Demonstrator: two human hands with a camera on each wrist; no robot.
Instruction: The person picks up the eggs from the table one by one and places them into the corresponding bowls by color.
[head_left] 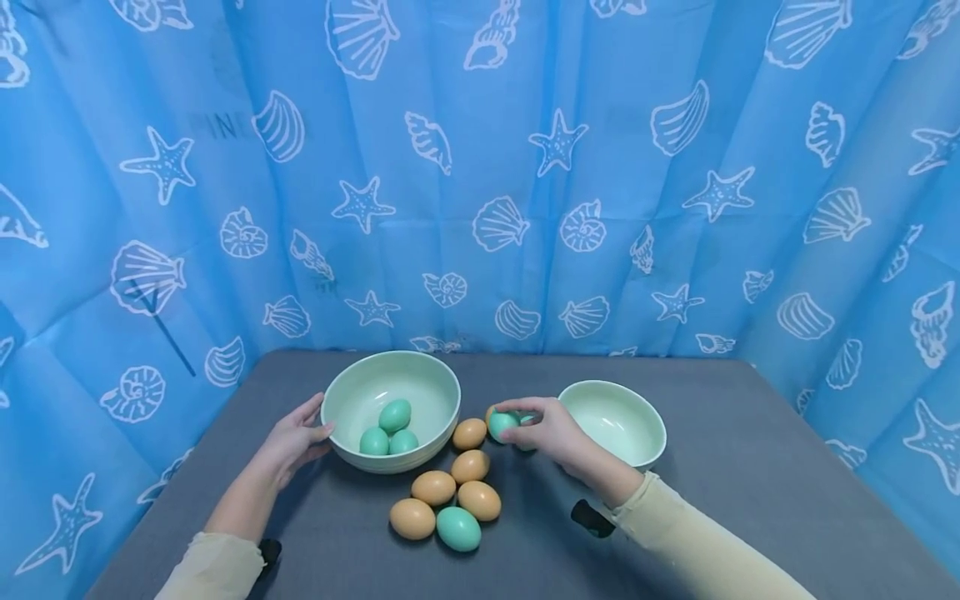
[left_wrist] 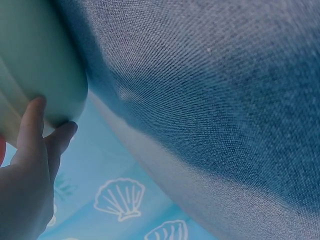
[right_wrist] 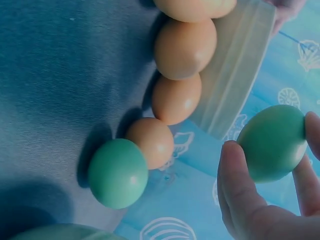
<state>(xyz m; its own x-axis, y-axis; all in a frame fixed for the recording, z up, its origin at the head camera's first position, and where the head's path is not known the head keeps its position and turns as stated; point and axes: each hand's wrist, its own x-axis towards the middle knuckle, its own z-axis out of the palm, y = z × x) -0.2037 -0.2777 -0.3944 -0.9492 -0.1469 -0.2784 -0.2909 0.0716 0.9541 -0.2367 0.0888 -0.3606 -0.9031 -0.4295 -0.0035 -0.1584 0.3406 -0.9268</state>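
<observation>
My right hand (head_left: 543, 429) pinches a green egg (right_wrist: 274, 142) between thumb and fingers, lifted above the table between two pale green bowls. At the left, my left hand (head_left: 296, 437) holds the larger bowl (head_left: 431, 387) by its side; fingertips (left_wrist: 35, 107) press its outer wall. Three green eggs (head_left: 395, 415) lie inside that bowl. Several brown eggs (head_left: 433, 487) lie on the table along its right and front side. A green egg (head_left: 458, 529) lies nearest me, and another green egg (right_wrist: 119, 173) touches the far brown egg (right_wrist: 150, 143), partly hidden by my right hand in the head view.
The smaller pale green bowl (head_left: 611, 421), with no eggs visible in it, stands right of my right hand. A dark grey cloth (head_left: 720, 467) covers the table. Blue shell-patterned curtains (head_left: 480, 167) hang behind and at both sides.
</observation>
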